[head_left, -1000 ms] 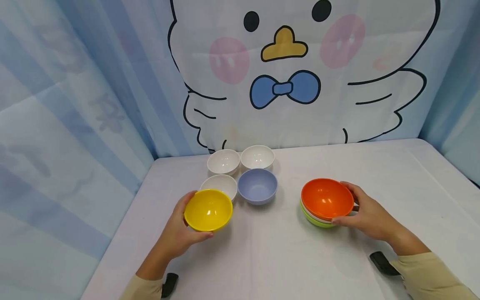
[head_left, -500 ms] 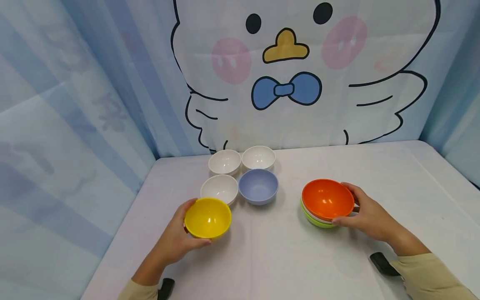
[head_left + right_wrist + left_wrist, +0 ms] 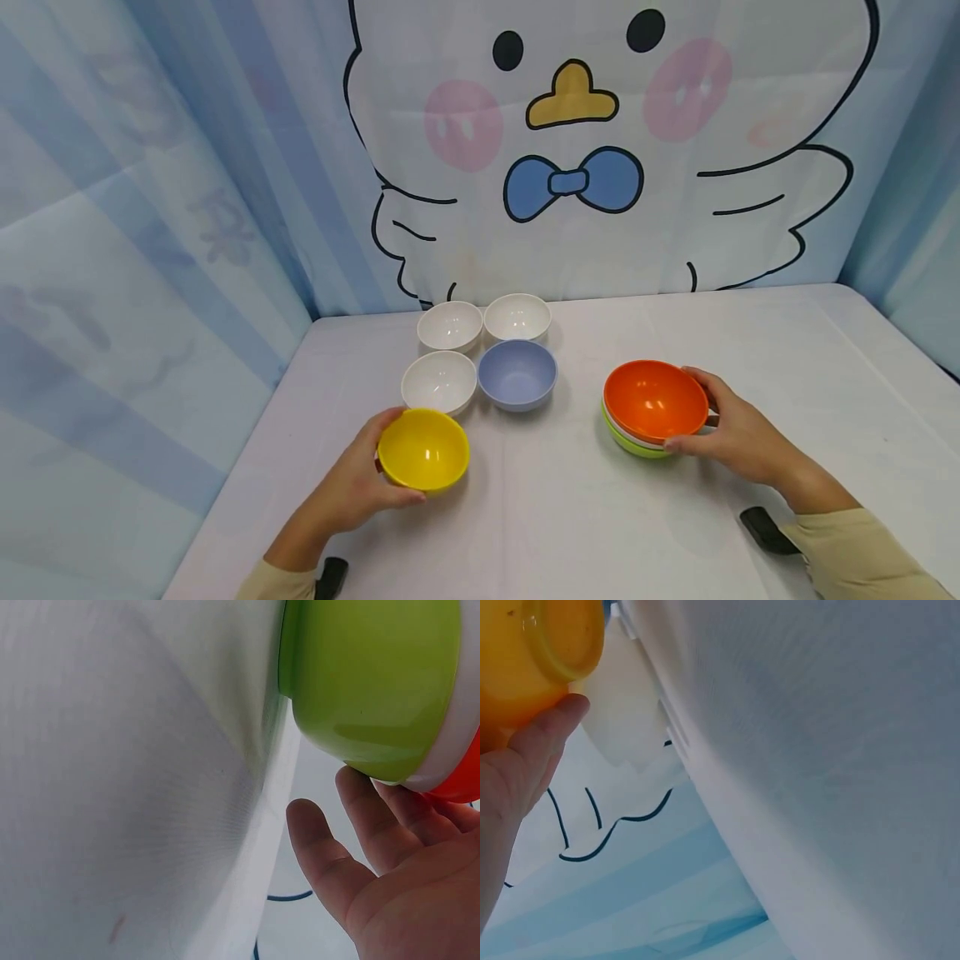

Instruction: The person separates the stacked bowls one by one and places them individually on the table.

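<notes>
Through the head camera I am watching the left hand (image 3: 358, 477) holding the yellow bowl (image 3: 423, 450) above the tabletop (image 3: 570, 525), towards its left edge. Three white bowls (image 3: 439, 382) and a blue bowl (image 3: 517, 376) are sitting two by two nearer the far edge, probably grouped so each is staying reachable. I am judging that the side grip is leaving the yellow bowl's inside and base free (the left wrist view is showing its foot ring). Farther towards the right edge, the right hand (image 3: 731, 435) is gripping a stack (image 3: 649, 412): orange bowl, pale bowl, green bowl (image 3: 367, 682), likely nested to make one handful. Whether its base is touching the tabletop, I am not managing to tell. Both forearms are slanting inward from the near edge. The left fingers and thumb are spreading around the yellow bowl's side; the right ones are spanning the stack, one finger standing free.
</notes>
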Available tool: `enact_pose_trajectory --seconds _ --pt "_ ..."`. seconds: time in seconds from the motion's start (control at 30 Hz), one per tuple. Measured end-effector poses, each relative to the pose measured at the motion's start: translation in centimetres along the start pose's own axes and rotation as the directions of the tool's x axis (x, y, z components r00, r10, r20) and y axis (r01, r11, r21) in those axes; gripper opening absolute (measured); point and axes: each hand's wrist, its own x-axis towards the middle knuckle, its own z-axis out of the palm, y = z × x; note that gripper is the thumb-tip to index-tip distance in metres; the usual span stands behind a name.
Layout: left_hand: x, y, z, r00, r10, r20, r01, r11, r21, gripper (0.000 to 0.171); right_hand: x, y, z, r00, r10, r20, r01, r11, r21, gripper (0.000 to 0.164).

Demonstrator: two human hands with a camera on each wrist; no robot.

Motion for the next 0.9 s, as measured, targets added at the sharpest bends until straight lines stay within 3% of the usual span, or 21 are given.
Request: enact_pose_trajectory --seconds 0.43,0.9 --pt "0.0 -0.1 -0.3 0.996 -0.003 0.085 -0.002 0.999 0.053 0.109 0.0 0.0 -0.1 1.0 -0.007 -0.014 0.007 1.0 0.008 0.101" --pt "-0.5 0.4 -1.2 0.991 -0.059 0.118 0.04 0.987 0.154 0.114 -0.1 0.1 -0.1 1.0 -0.022 -0.015 0.022 1.0 0.011 0.101"
